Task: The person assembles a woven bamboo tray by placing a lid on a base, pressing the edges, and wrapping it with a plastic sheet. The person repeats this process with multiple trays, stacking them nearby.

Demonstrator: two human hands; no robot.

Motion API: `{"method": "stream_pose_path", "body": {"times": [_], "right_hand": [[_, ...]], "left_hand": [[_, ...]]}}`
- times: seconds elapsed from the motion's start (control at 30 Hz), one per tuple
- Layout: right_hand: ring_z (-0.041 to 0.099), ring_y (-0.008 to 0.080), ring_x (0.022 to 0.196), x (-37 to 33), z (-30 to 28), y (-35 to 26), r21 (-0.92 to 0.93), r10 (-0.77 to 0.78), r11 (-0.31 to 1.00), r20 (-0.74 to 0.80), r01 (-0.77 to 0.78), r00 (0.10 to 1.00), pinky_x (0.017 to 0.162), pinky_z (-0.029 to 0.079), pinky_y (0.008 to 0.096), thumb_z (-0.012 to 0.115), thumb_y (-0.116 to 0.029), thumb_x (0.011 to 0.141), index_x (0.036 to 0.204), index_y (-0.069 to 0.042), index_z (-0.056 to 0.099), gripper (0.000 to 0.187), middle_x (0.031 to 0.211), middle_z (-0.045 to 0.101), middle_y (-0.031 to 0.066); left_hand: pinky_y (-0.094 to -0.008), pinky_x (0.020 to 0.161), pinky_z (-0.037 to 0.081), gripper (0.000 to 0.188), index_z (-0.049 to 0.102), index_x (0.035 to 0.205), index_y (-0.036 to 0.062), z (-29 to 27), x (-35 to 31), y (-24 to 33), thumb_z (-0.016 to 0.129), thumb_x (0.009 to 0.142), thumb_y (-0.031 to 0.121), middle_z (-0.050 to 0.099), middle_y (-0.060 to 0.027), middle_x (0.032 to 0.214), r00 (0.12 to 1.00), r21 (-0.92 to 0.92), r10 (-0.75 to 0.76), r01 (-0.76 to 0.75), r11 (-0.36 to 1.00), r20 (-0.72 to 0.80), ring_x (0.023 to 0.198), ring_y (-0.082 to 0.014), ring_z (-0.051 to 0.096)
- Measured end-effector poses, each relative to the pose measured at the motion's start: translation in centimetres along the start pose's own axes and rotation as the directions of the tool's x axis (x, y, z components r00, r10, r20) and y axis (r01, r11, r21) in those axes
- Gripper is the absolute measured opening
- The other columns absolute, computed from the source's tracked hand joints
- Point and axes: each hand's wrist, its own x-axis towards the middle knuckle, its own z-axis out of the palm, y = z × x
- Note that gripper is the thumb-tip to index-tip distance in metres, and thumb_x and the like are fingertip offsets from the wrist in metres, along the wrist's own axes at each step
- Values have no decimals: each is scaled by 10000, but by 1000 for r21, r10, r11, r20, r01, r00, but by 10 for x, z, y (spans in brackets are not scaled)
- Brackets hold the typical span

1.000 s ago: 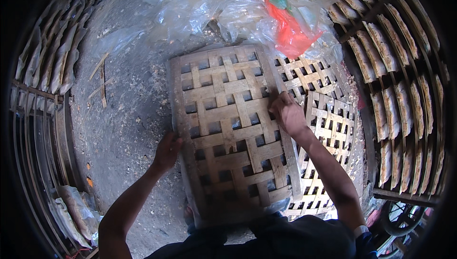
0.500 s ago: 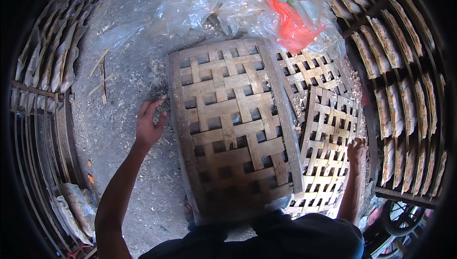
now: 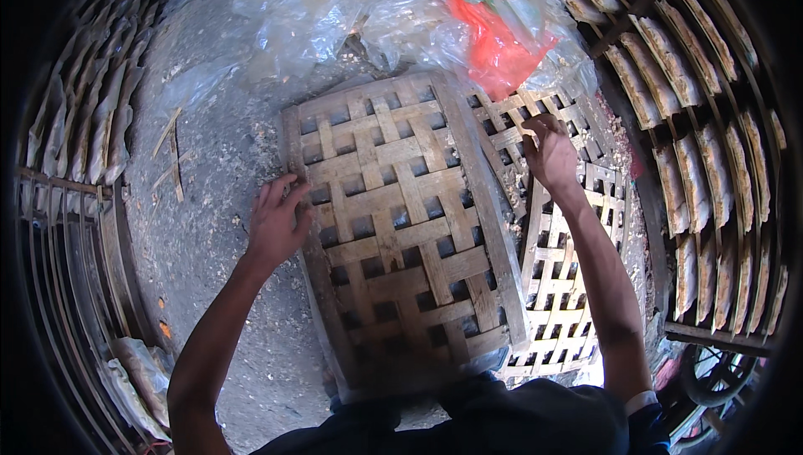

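both hands [image 3: 280, 221] [image 3: 548, 152] spread on woven bamboo trays [image 3: 401, 221] over dusty concrete floor [image 3: 209, 204]

Woven lattice tray [image 3: 401, 229] at centre, overlapping a second lattice panel [image 3: 569, 288] at its 3 o'clock. Left hand [image 3: 276, 225] on the tray's 9 o'clock edge, right hand [image 3: 548, 150] on the second panel at 2 o'clock. Plastic sheeting [image 3: 376, 12] at 12 o'clock; loaded racks [image 3: 703, 145] at 3 o'clock, more racks [image 3: 75, 129] at 9 o'clock
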Motion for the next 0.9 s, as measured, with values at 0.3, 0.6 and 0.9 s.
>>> {"method": "stream_pose_path", "body": {"times": [0.3, 0.6, 0.9], "right_hand": [[583, 251, 1175, 31, 55, -65, -20, -327, 935, 337, 353, 883, 984, 543, 402, 687, -265, 927, 1273, -173, 688, 358, 1201, 598, 39], [641, 293, 1097, 35, 78, -55, -22, -433, 893, 235, 450, 870, 885, 588, 422, 709, -244, 877, 1131, -169, 669, 267, 1132, 620, 69], [690, 383, 923, 60, 66, -61, 265, -406, 909, 384, 322, 829, 815, 568, 470, 801, -116, 773, 1038, -61, 653, 308, 995, 679, 183]], "left_hand": [[-525, 1094, 406, 498, 585, 1377, 101, 0, -28, -3, 722, 913, 221, 470, -157, 1472, 996, -41, -54, 57, 998, 76, 1318, -405, 482], [-501, 1069, 413, 508, 588, 1376, 122, 10, -31, -11, 709, 899, 249, 476, -153, 1465, 998, -100, -38, 42, 994, 42, 1291, -389, 506], [-514, 1115, 405, 534, 553, 1403, 122, 6, -31, -7, 724, 902, 187, 428, -171, 1506, 994, -112, -68, 78, 991, 85, 1360, -400, 466]]}}
